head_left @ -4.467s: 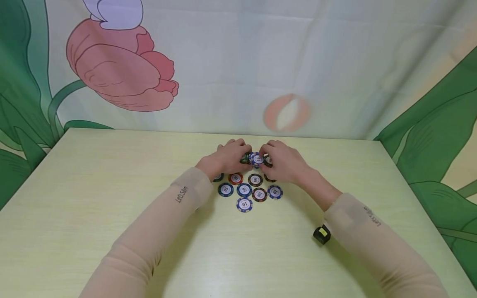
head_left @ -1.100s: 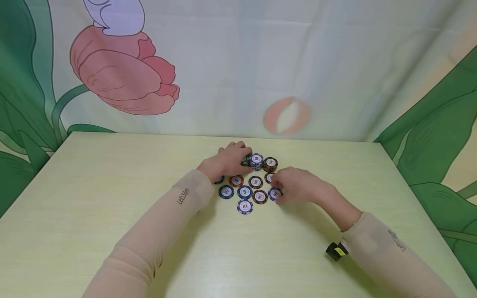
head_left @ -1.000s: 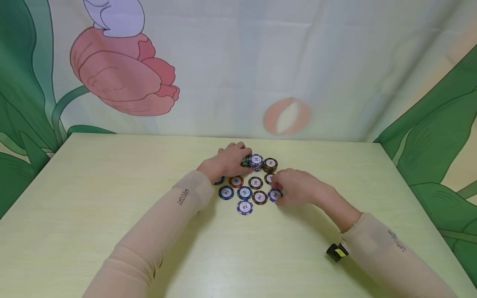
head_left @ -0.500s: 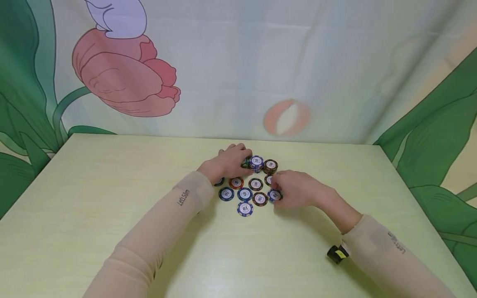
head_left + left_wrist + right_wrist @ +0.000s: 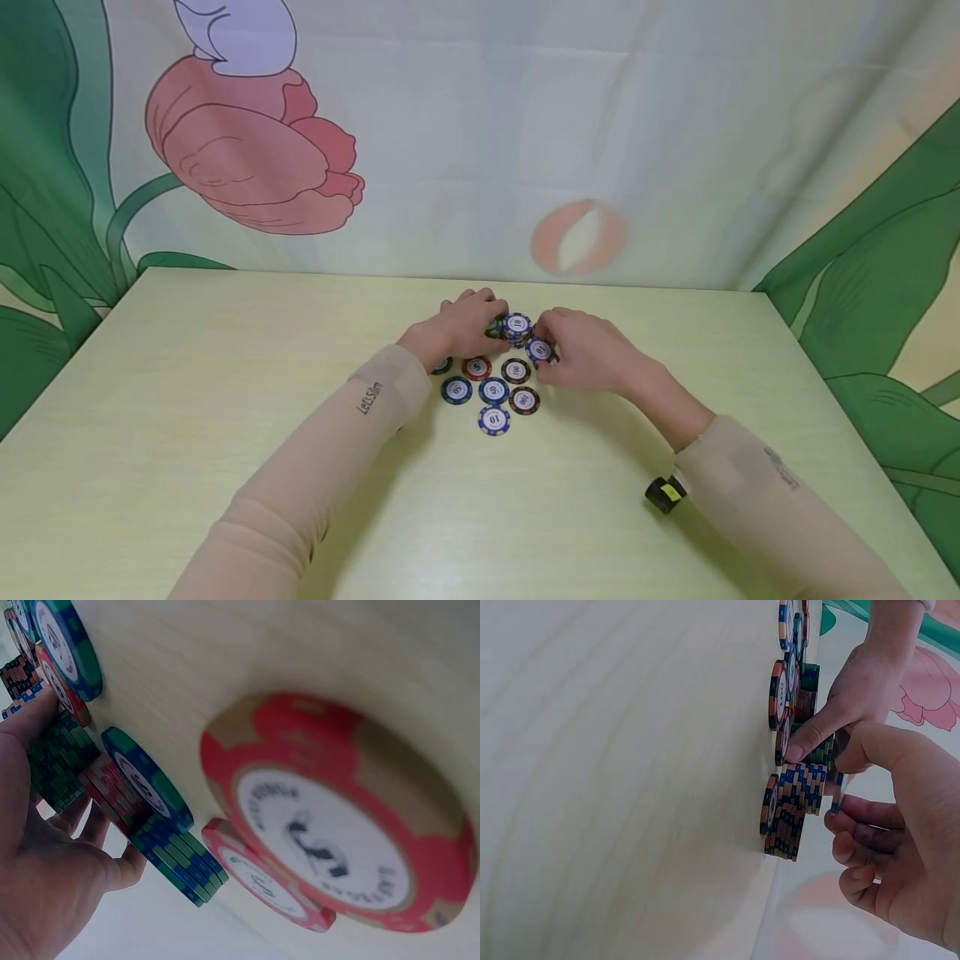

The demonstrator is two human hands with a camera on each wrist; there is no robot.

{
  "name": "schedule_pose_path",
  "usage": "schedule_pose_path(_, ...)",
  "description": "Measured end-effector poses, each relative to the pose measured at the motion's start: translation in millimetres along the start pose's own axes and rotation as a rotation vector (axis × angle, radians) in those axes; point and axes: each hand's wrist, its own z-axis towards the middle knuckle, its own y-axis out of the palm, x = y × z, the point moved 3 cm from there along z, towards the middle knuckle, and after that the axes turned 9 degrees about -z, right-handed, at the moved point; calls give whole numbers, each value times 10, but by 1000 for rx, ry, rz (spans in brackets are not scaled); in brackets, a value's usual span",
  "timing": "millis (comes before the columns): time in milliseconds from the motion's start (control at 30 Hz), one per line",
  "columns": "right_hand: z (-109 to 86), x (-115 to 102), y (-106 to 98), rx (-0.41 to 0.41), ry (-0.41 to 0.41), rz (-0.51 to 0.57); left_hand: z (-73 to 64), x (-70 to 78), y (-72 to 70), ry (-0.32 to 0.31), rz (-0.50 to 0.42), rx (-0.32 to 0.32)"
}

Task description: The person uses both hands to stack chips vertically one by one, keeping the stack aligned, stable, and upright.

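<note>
My left hand (image 5: 467,323) reaches round a stack of green poker chips (image 5: 58,761), its fingers behind and thumb in front, at the left of a blue chip stack (image 5: 517,327). Between thumb and fingers my right hand (image 5: 588,348) pinches one blue poker chip (image 5: 539,350) marked 10. In the right wrist view that chip is seen edge-on, raised by the top of the blue stack. A black chip stack (image 5: 784,831) stands beside the blue one, mostly covered by my right hand in the head view.
Several single chips lie flat before the stacks, among them a red chip (image 5: 476,367), a black chip (image 5: 524,400) and a blue 10 chip (image 5: 494,420). Red stack (image 5: 112,787) and blue-green stack (image 5: 178,859) continue the row leftward. A black device (image 5: 665,494) hangs by my right sleeve.
My right hand has picked the blue chip up from the table at the right and carried it back and left towards the blue stack. My left hand has stayed at the green stack.
</note>
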Motion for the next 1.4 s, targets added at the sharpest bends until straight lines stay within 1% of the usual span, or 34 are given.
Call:
schedule_pose_path(100,58,-3,11,34,19,-5,-3,-4,0,-1,-9,2)
schedule_pose_path(300,134,-16,45,71,46,-7,-23,9,-16,10,-23,7)
schedule_pose_path(800,255,-19,127,87,59,-63,-7,3,-7,0,-16,1)
schedule_pose_path(967,269,-5,140,92,54,-63,-16,11,-15,-3,-16,3)
schedule_pose_path(1167,232,39,122,117,64,-37,-10,9,-8,-2,-15,-1)
schedule_pose_path(1400,221,57,115,138,42,-21,-26,17,-22,1,-10,-5)
